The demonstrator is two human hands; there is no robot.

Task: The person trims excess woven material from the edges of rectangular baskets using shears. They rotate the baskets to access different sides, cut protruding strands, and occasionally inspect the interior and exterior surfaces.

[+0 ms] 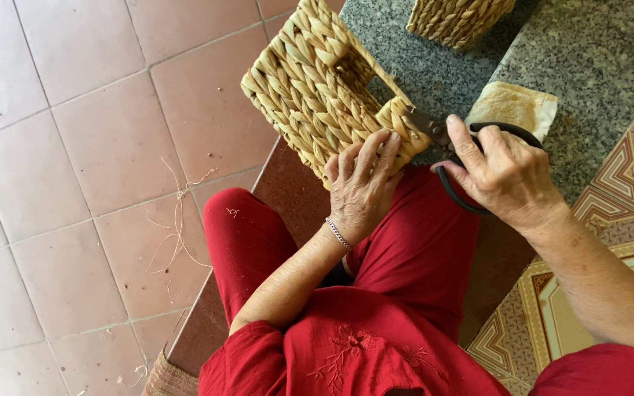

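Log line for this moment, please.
left hand: steadies woven basket | right hand: holds black scissors at basket edge

A home craft spot seems to be showing here: pink floor tiles (75, 147) lying left of the hands, a speckled granite counter (596, 59) beyond them, straw scraps (177, 220) littering the floor.
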